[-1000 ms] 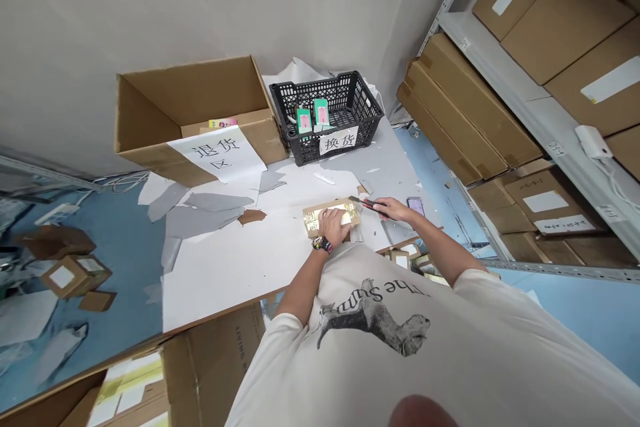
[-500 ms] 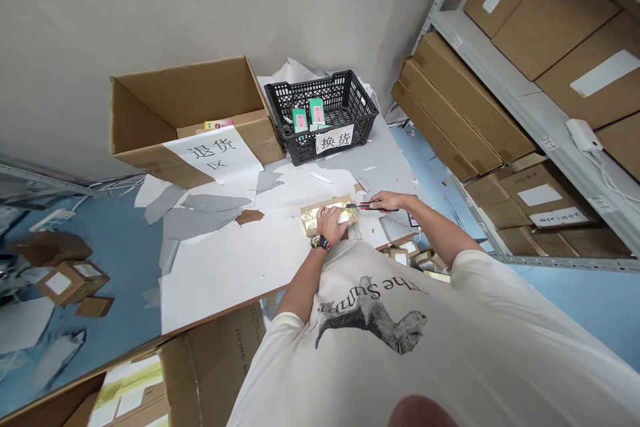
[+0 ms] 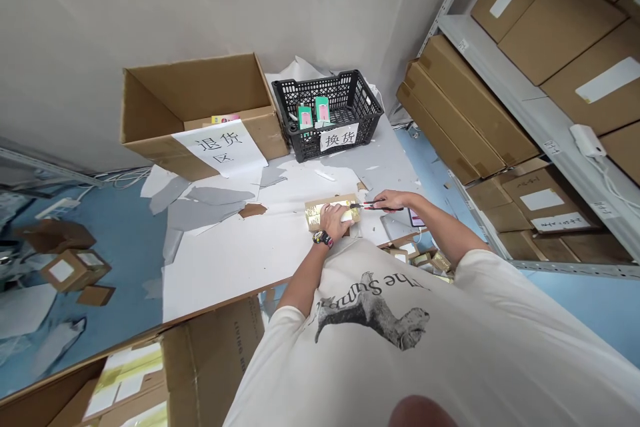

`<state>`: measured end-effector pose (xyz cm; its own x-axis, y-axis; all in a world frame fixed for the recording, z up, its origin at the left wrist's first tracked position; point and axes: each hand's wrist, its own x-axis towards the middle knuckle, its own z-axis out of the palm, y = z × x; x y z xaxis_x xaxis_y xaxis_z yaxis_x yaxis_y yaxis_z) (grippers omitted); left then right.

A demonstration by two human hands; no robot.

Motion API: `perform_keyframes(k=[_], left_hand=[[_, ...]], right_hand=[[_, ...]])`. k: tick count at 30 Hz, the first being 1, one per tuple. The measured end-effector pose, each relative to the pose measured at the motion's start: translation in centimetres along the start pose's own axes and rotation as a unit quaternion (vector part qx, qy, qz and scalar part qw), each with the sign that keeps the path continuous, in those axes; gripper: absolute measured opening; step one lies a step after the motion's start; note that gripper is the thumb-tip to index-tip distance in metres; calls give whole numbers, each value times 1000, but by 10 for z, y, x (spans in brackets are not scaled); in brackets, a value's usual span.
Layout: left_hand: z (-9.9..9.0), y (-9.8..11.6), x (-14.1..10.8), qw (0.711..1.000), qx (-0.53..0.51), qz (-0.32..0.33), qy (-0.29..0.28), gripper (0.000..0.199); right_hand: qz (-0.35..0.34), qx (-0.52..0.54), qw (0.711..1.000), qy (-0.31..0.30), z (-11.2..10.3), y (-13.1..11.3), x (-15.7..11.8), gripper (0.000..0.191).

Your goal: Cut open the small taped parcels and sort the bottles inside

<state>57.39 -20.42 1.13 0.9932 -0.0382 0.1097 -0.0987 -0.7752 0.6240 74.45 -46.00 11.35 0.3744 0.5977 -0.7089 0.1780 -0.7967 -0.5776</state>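
Observation:
My left hand (image 3: 334,220), with a watch (image 3: 323,238) on its wrist, lies over a small cardboard box (image 3: 313,213) and grips it against the table. Shiny yellowish tape and a white label cover the box's top. My right hand (image 3: 393,200) is closed on a pair of scissors (image 3: 374,205) with red and black handles. The blades point left and their tip meets the box's right end. Whether the tip is inside the tape, I cannot tell.
A big open carton (image 3: 200,80) and a black plastic crate (image 3: 300,147) holding green-pink packs (image 3: 323,110) stand at the table's back. Torn paper lies on the white tabletop (image 3: 215,267). A phone (image 3: 416,218) rests at the right edge. Shelves of cartons (image 3: 465,127) rise at right.
The view has shifted slightly. Both hands stay at the box, and the scissors remain at its right end with their handles a little lower.

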Motion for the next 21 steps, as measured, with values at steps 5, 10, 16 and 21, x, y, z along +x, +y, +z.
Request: perform_keyframes(k=[5,10,16,21], left_hand=[[0,-2,1,1000,-3,5,-4,37],[-2,-4,8,1000,-7,0,10,37],[-2,-6,10,1000,4,-12,-4,44],[-9,-2,7,1000,-12,4,14,75]], right_hand=[[-12,-3,1000,29,8,-7,7,54],[-24,20,999,39,5,-6,-1,51],[-41,85,982,165,8,13,-33,55],[17,230,918,322,53,-19,-11,54]])
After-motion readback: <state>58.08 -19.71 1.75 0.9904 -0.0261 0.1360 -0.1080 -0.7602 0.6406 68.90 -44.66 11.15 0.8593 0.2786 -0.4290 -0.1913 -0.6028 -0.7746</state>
